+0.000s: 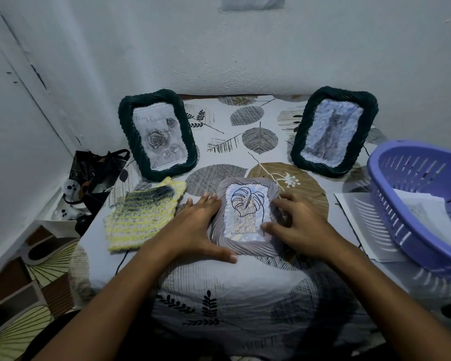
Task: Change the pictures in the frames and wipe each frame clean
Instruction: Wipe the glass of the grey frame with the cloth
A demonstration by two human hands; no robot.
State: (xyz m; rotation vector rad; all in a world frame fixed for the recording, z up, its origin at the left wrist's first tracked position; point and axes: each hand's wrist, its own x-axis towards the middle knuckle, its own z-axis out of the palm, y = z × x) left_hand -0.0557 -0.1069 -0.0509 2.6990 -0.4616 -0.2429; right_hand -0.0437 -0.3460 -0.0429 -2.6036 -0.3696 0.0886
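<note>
- Both forearms reach in from the near edge over a leaf-print cloth point(245, 290) covering the table.
- Left hand point(198, 225) lies flat against the left side of a pale grey frame point(241, 250), fingers straight, thumb along the frame's near corner.
- Right hand point(300, 225) rests on the frame's right side, fingers loosely bent, thumb on the glass.
- That frame lies face up at the table's middle, showing a leaf line drawing.
- Yellow striped knitted cloth point(143, 214) lies just left of the left hand.
- Two dark green frames stand at the back: the rose picture frame point(158, 134) on the left, the other dark frame point(333, 131) on the right.
- Purple basket point(412, 204) sits on papers point(359, 220) at the right.
</note>
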